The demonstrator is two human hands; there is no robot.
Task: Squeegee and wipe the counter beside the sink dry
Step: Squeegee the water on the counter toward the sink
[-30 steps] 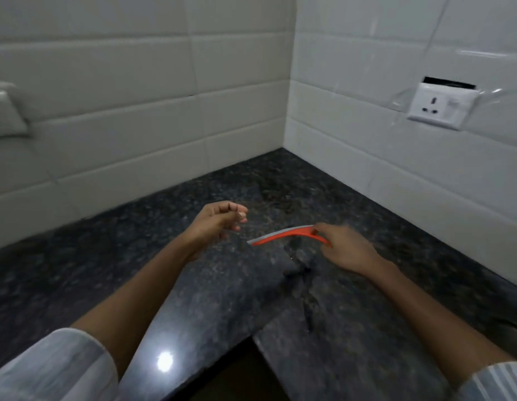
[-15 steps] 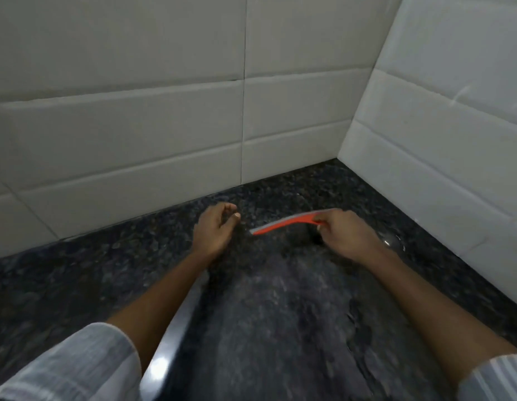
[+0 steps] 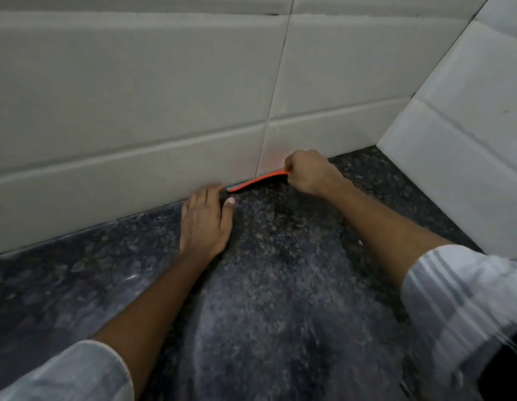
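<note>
An orange squeegee [image 3: 258, 180] with a grey blade lies along the line where the dark speckled granite counter [image 3: 280, 285] meets the back wall. My right hand [image 3: 309, 173] is closed around its right end. My left hand [image 3: 205, 221] rests flat on the counter, fingers stretched toward the wall, its fingertips right beside the squeegee's left tip. Whether they touch the blade I cannot tell. The sink is not in view.
White tiled walls [image 3: 135, 111] rise behind the counter and meet a second tiled wall [image 3: 468, 125] in the corner at the right. My striped sleeves [image 3: 460, 308] fill the lower corners of the view.
Both hands have reached forward to the back wall. The squeegee went from hovering above the counter to lying at the wall's foot. My left hand flattened onto the counter.
</note>
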